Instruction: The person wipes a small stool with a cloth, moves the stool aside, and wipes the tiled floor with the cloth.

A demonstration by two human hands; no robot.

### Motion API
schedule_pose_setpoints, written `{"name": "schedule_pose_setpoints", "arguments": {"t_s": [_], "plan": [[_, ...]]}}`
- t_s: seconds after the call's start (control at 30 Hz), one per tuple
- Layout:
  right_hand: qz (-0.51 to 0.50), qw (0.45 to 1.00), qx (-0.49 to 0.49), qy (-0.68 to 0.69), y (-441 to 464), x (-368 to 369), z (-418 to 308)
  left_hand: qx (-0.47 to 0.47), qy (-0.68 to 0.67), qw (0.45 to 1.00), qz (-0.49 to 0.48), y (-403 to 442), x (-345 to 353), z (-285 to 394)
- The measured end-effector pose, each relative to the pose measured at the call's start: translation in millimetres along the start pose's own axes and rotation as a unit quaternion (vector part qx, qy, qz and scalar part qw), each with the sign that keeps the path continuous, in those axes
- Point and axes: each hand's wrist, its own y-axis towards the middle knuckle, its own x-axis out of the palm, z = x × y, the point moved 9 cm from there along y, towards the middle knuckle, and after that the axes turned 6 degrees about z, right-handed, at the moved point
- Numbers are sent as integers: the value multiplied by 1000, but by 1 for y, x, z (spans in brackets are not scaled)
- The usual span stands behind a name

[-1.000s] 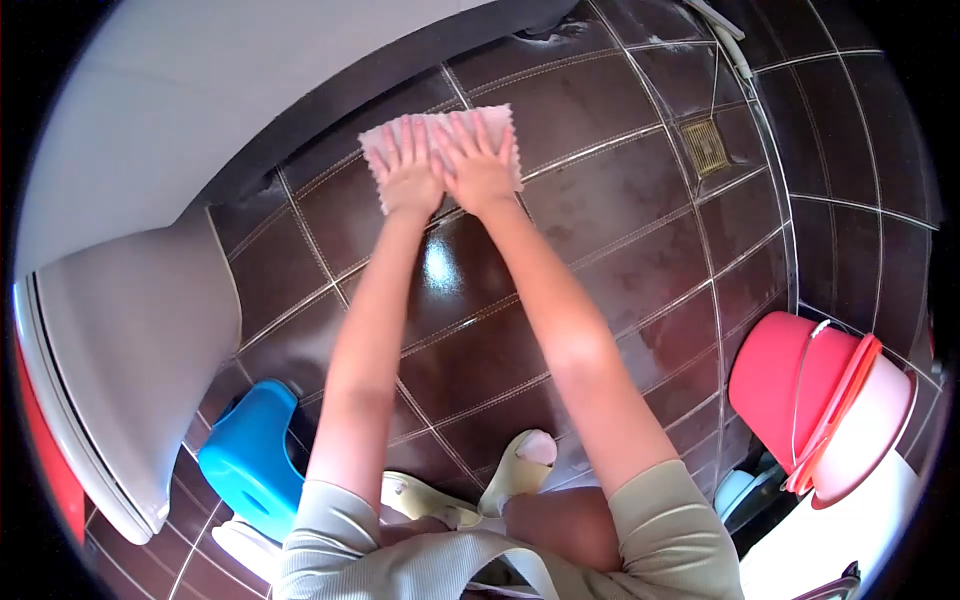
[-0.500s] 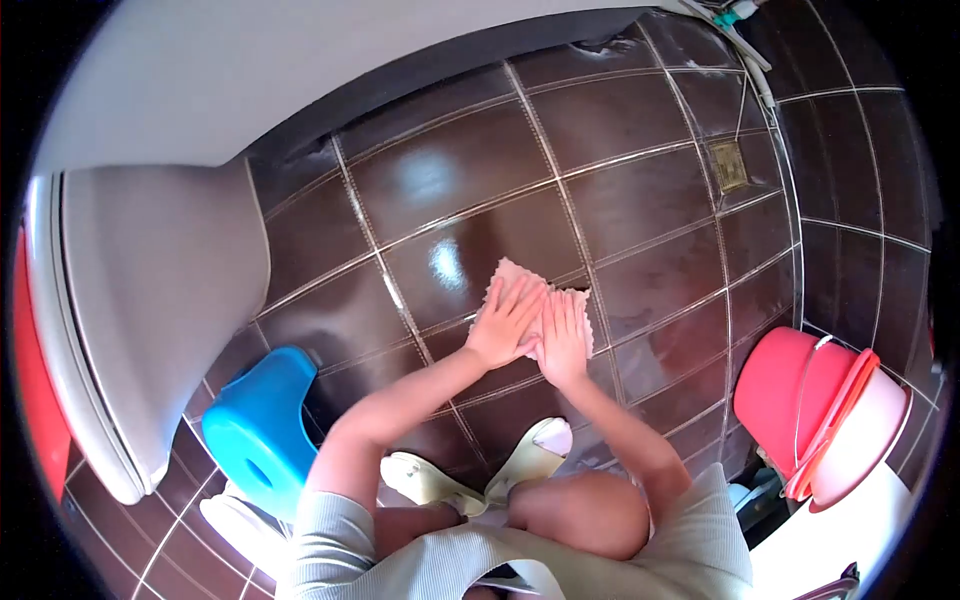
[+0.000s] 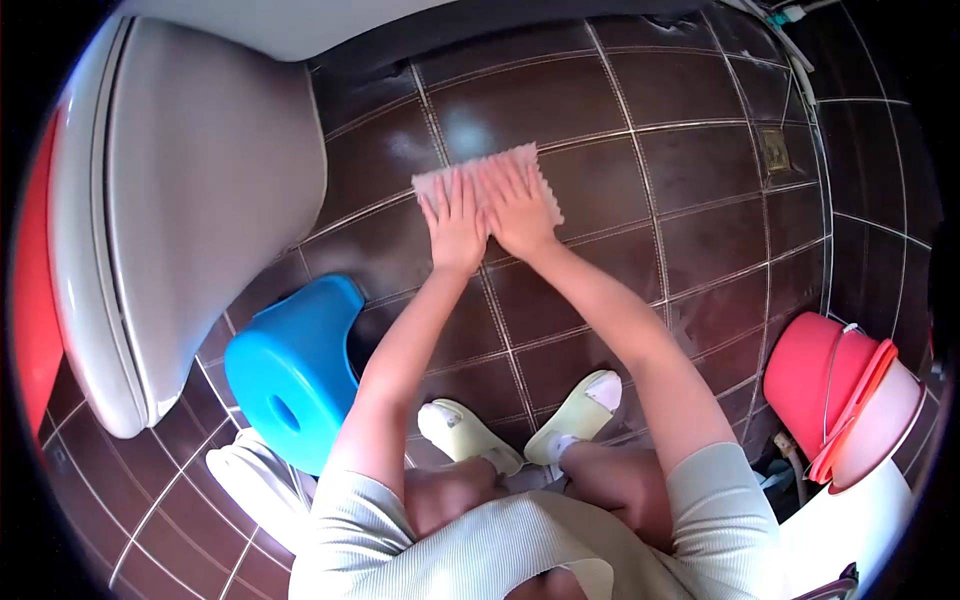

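A pink cloth with wavy edges (image 3: 550, 198) lies spread on the dark brown floor tiles (image 3: 560, 285), beyond my feet. My left hand (image 3: 457, 230) presses flat on the cloth's left part, fingers spread and pointing away from me. Beside it, my right hand (image 3: 520, 212) rests flat on the middle and right part, its fingers also stretched out. The two hands nearly touch at the thumbs. Neither hand grips the cloth. Both arms reach forward over the floor.
A blue stool (image 3: 290, 375) stands left of my legs, near a grey toilet base (image 3: 215, 150). Red and pink buckets (image 3: 815, 375) are at the right. A floor drain (image 3: 774, 149) lies at the upper right. My yellow-green slippers (image 3: 465, 437) are below the cloth.
The hands and cloth came back towards my feet, then went forward again, to the left of their half-second-ago place. The camera view has shifted, bringing the toilet base and stool further in.
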Motion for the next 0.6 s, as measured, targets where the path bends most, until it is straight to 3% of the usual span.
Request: {"name": "schedule_pose_setpoints", "arguments": {"t_s": [0.27, 0.37, 0.43, 0.47, 0.6], "plan": [[-137, 975, -132, 117, -162, -3, -105, 44, -69, 990, -113, -204, -7, 25], [-128, 972, -143, 138, -148, 3, -101, 39, -103, 986, -122, -195, -11, 17], [-68, 981, -144, 111, -107, 2, -99, 14, -48, 991, -123, -157, -12, -4], [-40, 985, -136, 98, -85, 4, -99, -4, -38, 997, -70, -138, -13, -20], [14, 994, -64, 87, 2, 24, -107, -93, 20, 995, -9, -69, -20, -87]]}}
